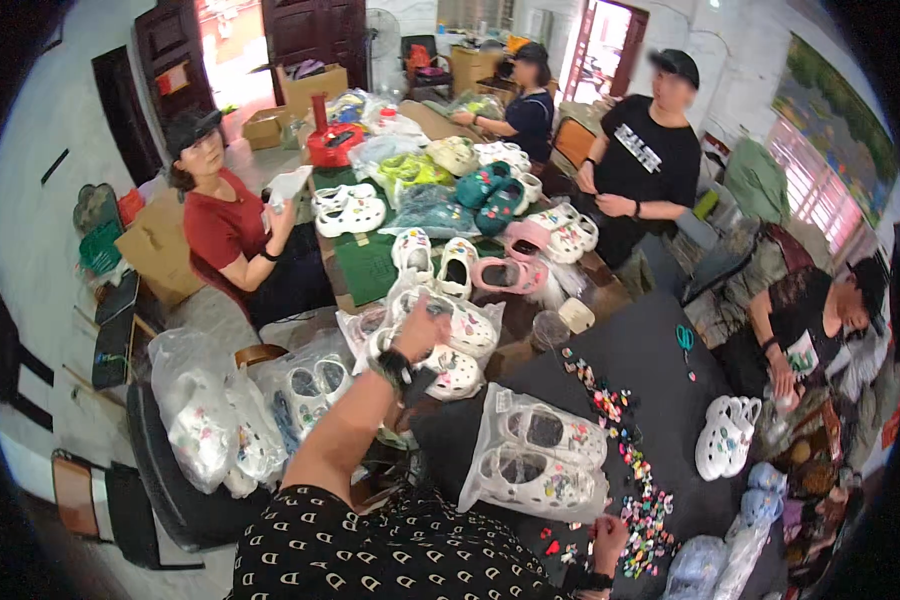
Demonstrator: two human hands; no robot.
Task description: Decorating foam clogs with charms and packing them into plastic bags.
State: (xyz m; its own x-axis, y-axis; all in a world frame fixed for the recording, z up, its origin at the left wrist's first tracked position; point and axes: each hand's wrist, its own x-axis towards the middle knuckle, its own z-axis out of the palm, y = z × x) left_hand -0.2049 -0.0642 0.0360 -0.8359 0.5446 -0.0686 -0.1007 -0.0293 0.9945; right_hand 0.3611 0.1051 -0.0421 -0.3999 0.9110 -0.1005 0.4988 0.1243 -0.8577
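Note:
My left hand [425, 332] reaches over a pair of white clogs [473, 330] in a clear plastic bag. Its index finger is stretched out and touches or nearly touches them; it seems to grip nothing. My right hand [607, 545] is low on the black table, fingers curled together beside a scatter of small colourful shoe charms [645, 505]. Whatever its fingers may hold is hidden. Between my arms lies another bagged pair of white clogs [537, 470] with charms on them. An unbagged white pair [727, 437] stands farther right.
Green clogs [490, 195], pink clogs [505, 272] and more white clogs [350, 212] crowd the far table. Teal scissors [684, 338] lie at the right. Bagged shoes [205, 425] fill a black chair at left. Several other people sit or stand around the table.

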